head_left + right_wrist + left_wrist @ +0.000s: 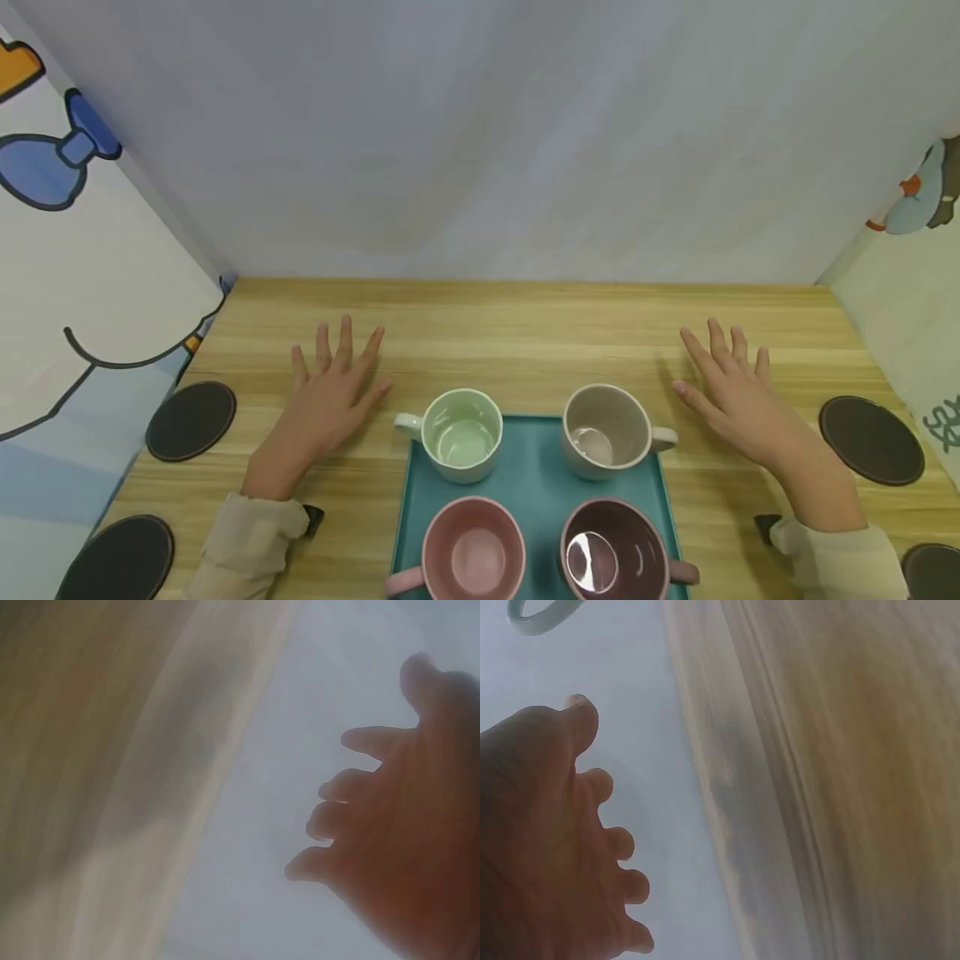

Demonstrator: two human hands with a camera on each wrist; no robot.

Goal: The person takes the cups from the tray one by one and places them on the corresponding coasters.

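My left hand [330, 408] is spread over the table to the left of a light green mug [462, 435], touching no mug. On the other side, my right hand [738, 404] has its fingers spread, to the right of a beige mug [606, 432]. Both palms face down and hold nothing. The two mugs stand upright at the far end of a teal tray [536, 467], handles pointing outward. Nearer on the tray are a pink mug [474, 550] and a dark maroon mug [615, 554]. In the left wrist view, part of the green mug's handle [536, 622] shows at the top.
Dark round coasters lie on the wooden table [525, 350]: two at the left, one [191, 421] farther back, and two at the right, one [872, 440] farther back. A pale wall [525, 142] rises behind, with patterned panels on both sides.
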